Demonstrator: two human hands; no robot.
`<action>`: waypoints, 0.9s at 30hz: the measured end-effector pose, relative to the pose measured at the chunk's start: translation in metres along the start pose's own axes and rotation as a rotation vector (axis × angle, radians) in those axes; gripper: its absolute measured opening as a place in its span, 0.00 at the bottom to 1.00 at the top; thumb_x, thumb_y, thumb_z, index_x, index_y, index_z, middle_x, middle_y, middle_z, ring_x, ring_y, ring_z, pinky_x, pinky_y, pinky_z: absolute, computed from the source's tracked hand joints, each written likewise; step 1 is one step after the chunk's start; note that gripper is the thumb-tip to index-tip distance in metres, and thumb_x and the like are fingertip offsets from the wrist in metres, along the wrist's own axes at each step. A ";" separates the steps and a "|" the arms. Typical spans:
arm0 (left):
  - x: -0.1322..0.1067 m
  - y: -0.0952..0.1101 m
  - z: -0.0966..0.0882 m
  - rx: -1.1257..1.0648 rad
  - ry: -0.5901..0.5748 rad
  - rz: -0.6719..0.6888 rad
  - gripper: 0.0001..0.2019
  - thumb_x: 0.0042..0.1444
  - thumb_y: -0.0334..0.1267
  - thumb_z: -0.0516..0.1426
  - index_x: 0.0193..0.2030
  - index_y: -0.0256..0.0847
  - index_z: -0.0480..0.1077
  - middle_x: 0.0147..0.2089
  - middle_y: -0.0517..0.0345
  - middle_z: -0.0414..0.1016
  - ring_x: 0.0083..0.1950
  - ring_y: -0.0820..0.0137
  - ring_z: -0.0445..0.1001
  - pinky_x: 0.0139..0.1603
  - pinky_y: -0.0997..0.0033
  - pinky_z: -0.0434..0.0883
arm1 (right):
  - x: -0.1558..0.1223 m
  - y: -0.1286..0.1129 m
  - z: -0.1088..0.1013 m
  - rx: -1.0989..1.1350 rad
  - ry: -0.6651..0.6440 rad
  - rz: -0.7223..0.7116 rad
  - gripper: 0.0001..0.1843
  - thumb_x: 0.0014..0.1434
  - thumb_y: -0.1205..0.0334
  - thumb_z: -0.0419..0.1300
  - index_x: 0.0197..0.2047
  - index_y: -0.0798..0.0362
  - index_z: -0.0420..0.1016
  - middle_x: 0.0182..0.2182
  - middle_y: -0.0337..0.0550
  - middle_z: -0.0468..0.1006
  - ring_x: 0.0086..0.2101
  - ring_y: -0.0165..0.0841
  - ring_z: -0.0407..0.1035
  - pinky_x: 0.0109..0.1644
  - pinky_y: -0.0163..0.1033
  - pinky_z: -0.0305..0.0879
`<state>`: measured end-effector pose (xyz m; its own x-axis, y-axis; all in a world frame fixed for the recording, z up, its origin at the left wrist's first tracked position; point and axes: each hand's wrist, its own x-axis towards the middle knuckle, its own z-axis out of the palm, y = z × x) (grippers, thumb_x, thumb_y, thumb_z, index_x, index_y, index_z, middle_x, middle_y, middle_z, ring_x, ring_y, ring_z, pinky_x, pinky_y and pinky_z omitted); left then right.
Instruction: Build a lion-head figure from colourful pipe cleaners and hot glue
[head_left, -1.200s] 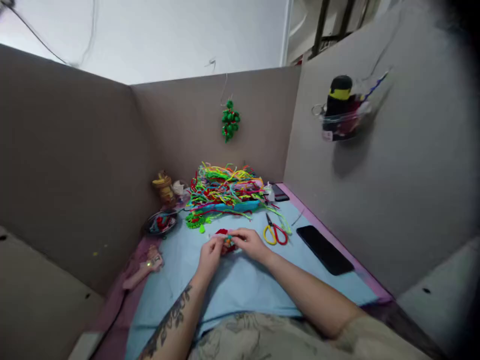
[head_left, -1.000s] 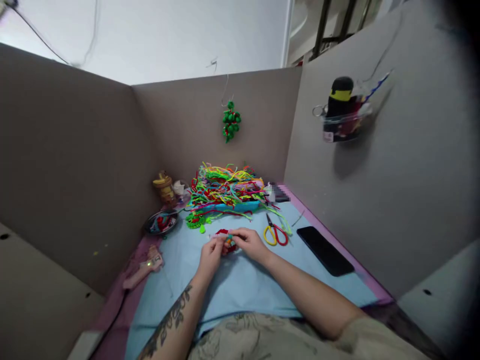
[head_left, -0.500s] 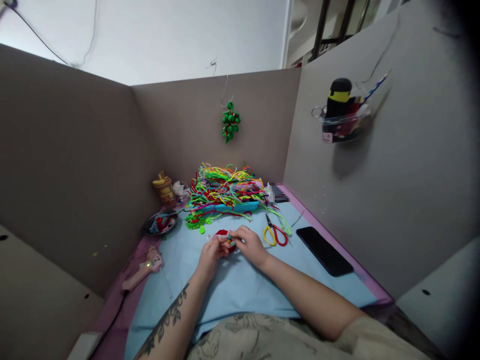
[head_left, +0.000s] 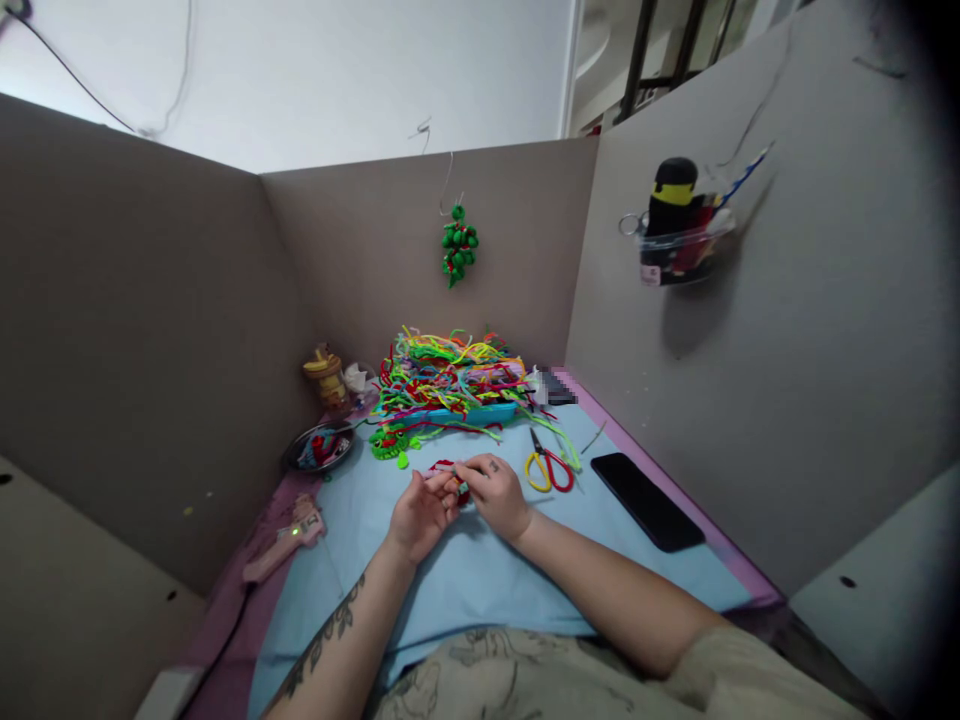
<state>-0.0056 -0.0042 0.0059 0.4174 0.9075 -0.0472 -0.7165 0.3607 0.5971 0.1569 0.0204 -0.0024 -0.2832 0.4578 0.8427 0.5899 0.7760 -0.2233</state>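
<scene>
Light-blue cloth surface [head_left: 480, 585], grey partitions [head_left: 150, 330]. Left hand [head_left: 421, 515] and right hand [head_left: 493, 493] both pinching small red fuzzy pipe-cleaner piece [head_left: 442, 467], seemingly unfinished; bright pipe-cleaner heap [head_left: 450, 380] untouched behind.

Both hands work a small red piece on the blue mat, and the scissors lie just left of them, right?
Not quite: the head view shows the scissors just right of them, beside the right hand. The left hand shares the small red piece on the blue mat.
</scene>
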 end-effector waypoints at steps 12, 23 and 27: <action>0.001 0.000 0.002 0.029 0.000 0.025 0.16 0.54 0.48 0.56 0.39 0.36 0.73 0.34 0.55 0.72 0.30 0.74 0.67 0.34 0.72 0.65 | -0.004 -0.002 0.005 0.160 -0.013 -0.016 0.20 0.60 0.71 0.51 0.52 0.48 0.71 0.38 0.48 0.74 0.39 0.35 0.67 0.42 0.42 0.68; 0.003 -0.001 0.002 0.161 0.043 0.061 0.13 0.51 0.43 0.59 0.41 0.38 0.72 0.31 0.59 0.68 0.30 0.76 0.64 0.37 0.73 0.64 | -0.004 -0.004 0.006 0.315 -0.009 0.018 0.21 0.58 0.73 0.52 0.53 0.47 0.70 0.40 0.47 0.72 0.43 0.35 0.67 0.46 0.43 0.69; 0.003 0.000 0.003 0.168 0.027 0.064 0.13 0.51 0.42 0.59 0.40 0.37 0.72 0.29 0.60 0.66 0.29 0.76 0.63 0.35 0.74 0.64 | -0.004 -0.005 0.007 0.354 -0.027 0.034 0.21 0.58 0.73 0.52 0.52 0.46 0.70 0.40 0.46 0.72 0.43 0.35 0.67 0.46 0.43 0.69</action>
<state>-0.0026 -0.0026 0.0086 0.3576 0.9336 -0.0250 -0.6363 0.2632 0.7252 0.1502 0.0178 -0.0079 -0.2903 0.4938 0.8197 0.3022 0.8600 -0.4111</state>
